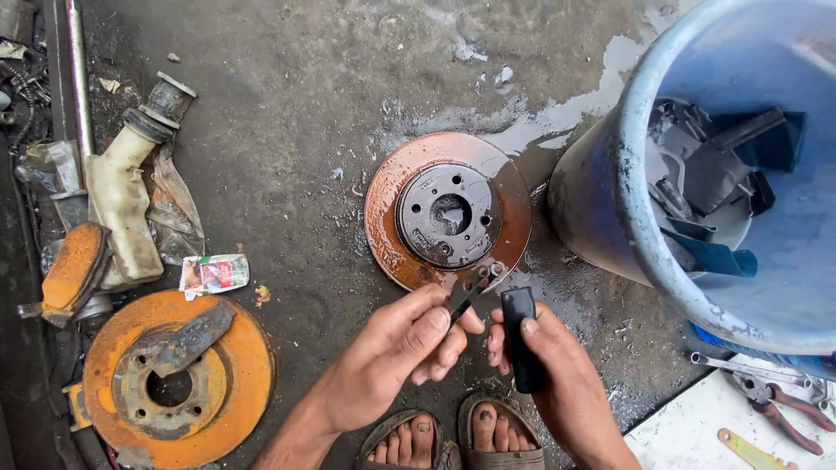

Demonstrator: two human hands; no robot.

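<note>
My left hand [402,350] pinches a small dark metal clip [471,285] between thumb and fingers, held just above the near rim of a rusty brake disc [392,204] lying flat on the wet concrete. My right hand [544,365] grips a narrow black oblong piece [519,335], held upright close beside the clip. Both hands hover over my sandalled feet [453,439].
A large blue plastic drum [601,187] with scrap parts inside stands at right. A second, orange rusty brake disc [235,383] lies at lower left, beside a worn brake pad [74,265] and a dirty plastic reservoir [122,196]. Pliers [784,409] lie on a white board at lower right.
</note>
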